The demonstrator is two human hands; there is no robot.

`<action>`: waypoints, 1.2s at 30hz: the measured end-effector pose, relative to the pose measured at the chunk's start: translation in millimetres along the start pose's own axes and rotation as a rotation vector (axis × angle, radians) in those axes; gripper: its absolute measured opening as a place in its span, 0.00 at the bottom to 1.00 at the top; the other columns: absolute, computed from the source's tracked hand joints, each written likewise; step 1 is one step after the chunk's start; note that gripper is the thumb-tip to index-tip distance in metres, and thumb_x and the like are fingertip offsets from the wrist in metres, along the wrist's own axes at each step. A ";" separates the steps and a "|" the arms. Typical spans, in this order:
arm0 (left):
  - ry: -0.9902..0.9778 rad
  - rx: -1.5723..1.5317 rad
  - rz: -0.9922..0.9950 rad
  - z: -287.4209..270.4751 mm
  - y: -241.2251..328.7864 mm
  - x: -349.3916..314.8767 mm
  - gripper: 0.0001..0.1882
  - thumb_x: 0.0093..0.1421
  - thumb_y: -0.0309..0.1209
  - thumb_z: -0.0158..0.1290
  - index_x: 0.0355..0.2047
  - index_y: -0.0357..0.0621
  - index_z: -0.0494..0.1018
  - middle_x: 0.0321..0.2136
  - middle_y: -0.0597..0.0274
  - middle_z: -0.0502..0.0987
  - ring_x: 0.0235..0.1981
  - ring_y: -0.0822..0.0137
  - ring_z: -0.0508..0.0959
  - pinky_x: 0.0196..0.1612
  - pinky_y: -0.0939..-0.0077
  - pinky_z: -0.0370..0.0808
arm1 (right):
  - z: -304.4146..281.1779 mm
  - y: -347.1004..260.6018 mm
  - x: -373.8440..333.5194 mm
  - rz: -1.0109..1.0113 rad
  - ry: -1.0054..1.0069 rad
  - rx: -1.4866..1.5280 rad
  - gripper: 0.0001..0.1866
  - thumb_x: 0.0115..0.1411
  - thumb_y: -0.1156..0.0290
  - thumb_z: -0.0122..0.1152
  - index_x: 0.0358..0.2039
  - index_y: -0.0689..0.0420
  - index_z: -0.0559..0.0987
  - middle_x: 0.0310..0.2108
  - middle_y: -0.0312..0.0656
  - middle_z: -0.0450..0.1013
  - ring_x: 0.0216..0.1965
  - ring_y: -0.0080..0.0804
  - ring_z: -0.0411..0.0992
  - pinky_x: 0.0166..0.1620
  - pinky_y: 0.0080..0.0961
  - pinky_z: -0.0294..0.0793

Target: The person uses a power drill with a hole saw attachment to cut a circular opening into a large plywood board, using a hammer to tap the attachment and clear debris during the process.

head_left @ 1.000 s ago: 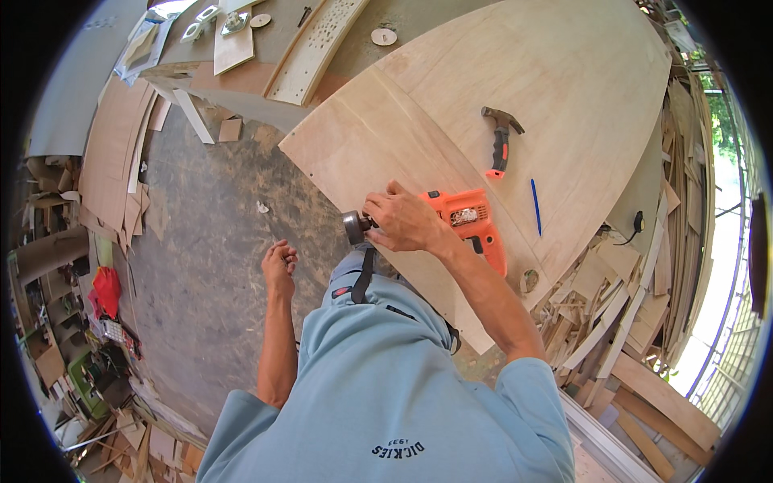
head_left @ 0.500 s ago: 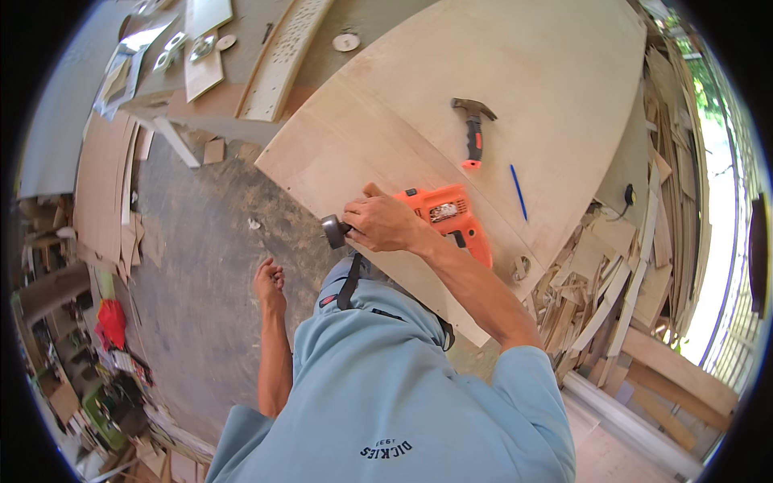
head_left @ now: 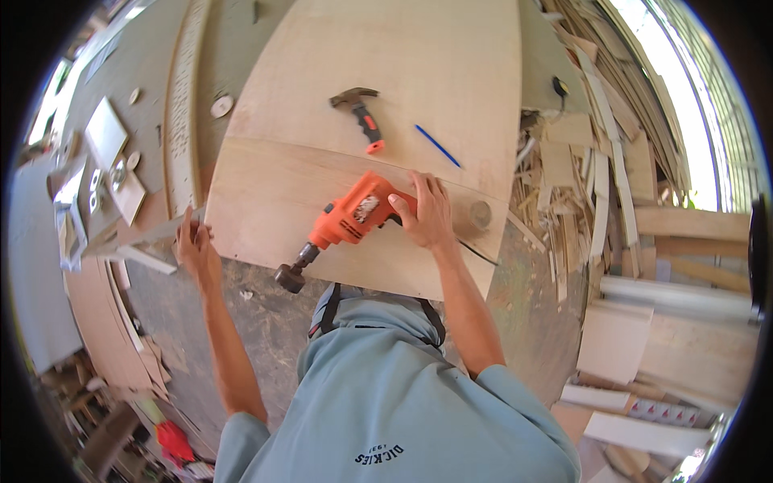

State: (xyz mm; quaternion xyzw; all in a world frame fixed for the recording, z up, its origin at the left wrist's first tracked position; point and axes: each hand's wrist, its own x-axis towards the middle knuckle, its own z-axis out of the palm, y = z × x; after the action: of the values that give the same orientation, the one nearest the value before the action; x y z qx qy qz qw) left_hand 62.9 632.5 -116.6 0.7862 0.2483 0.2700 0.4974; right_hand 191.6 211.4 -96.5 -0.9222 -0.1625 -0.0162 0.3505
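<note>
An orange corded power drill point(head_left: 353, 212) lies on its side on the pale plywood sheet point(head_left: 266, 189). Its dark hole saw bit point(head_left: 290, 278) juts past the sheet's near edge. My right hand point(head_left: 427, 213) is around the drill's handle, with the thumb beside the trigger and the fingers over the back. Off the sheet's left corner hovers my left hand point(head_left: 196, 245), index finger raised and the others curled; whether something small is in them is hidden. Beyond the drill rest a claw hammer point(head_left: 360, 117) with a black and orange grip and a blue pen point(head_left: 438, 146).
A round wooden disc point(head_left: 480, 214) sits near the sheet's right edge. Wood offcuts point(head_left: 564, 173) are heaped on the right, with a tape measure point(head_left: 560, 87) above them. A long board with holes point(head_left: 183, 105) and a loose disc point(head_left: 221, 105) lie at the far left.
My right hand has gone from the drill's chuck end to its handle, and the drill has turned on the sheet. My left hand has moved forward and left. The view has swung right.
</note>
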 end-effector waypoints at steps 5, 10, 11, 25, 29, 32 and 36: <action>-0.304 0.346 0.270 107.5 12.8 88.1 0.19 0.62 0.17 0.53 0.54 0.38 0.77 0.35 0.56 0.75 0.36 0.61 0.77 0.41 0.68 0.76 | -29.4 10.2 6.7 0.225 -0.521 0.096 0.38 0.59 0.33 0.60 0.43 0.63 0.82 0.36 0.55 0.81 0.41 0.55 0.78 0.47 0.47 0.75; -0.392 0.506 0.568 195.0 2.0 122.3 0.18 0.56 0.14 0.53 0.46 0.39 0.79 0.35 0.53 0.77 0.39 0.53 0.78 0.45 0.59 0.75 | -16.9 18.5 6.0 0.434 -0.636 0.192 0.41 0.56 0.26 0.63 0.37 0.60 0.81 0.24 0.44 0.78 0.22 0.32 0.75 0.25 0.34 0.74; -0.421 0.524 0.578 203.5 -6.7 126.2 0.18 0.56 0.14 0.53 0.46 0.40 0.79 0.34 0.54 0.77 0.39 0.53 0.78 0.45 0.59 0.75 | -21.2 16.2 -3.9 0.459 -0.597 0.243 0.40 0.56 0.28 0.64 0.36 0.61 0.81 0.23 0.43 0.77 0.21 0.33 0.75 0.25 0.34 0.74; -0.173 0.396 0.358 141.7 24.7 155.9 0.23 0.61 0.26 0.60 0.57 0.40 0.76 0.46 0.53 0.81 0.48 0.59 0.81 0.55 0.66 0.76 | -139.9 110.4 -316.7 0.886 0.414 0.890 0.23 0.71 0.47 0.57 0.41 0.59 0.77 0.21 0.34 0.69 0.15 0.24 0.69 0.18 0.24 0.71; 0.138 0.132 0.173 132.6 56.1 9.8 0.21 0.64 0.28 0.59 0.56 0.37 0.76 0.47 0.55 0.80 0.50 0.61 0.79 0.54 0.68 0.76 | -188.7 147.2 -427.1 1.025 0.761 0.940 0.22 0.74 0.47 0.52 0.37 0.56 0.72 0.21 0.38 0.70 0.15 0.30 0.69 0.16 0.26 0.67; 0.364 0.213 0.032 139.9 42.5 -131.3 0.21 0.64 0.29 0.58 0.57 0.34 0.75 0.52 0.52 0.77 0.54 0.58 0.76 0.58 0.64 0.73 | -241.8 170.2 -478.5 0.960 0.738 0.934 0.24 0.74 0.43 0.49 0.38 0.53 0.71 0.23 0.36 0.69 0.15 0.28 0.66 0.17 0.24 0.65; 0.435 0.260 -0.322 136.2 -35.1 -331.9 0.23 0.67 0.32 0.54 0.58 0.33 0.69 0.54 0.52 0.71 0.55 0.59 0.73 0.60 0.65 0.69 | -294.0 206.5 -511.0 1.090 0.997 1.080 0.31 0.69 0.32 0.46 0.36 0.51 0.71 0.21 0.31 0.64 0.13 0.24 0.60 0.15 0.21 0.59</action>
State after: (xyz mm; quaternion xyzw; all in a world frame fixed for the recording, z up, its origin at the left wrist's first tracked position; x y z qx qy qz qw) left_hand -92.5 339.0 -256.6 0.7174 0.5031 0.3155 0.3644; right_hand -203.3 -272.4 -80.8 -0.4681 0.4799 -0.1667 0.7230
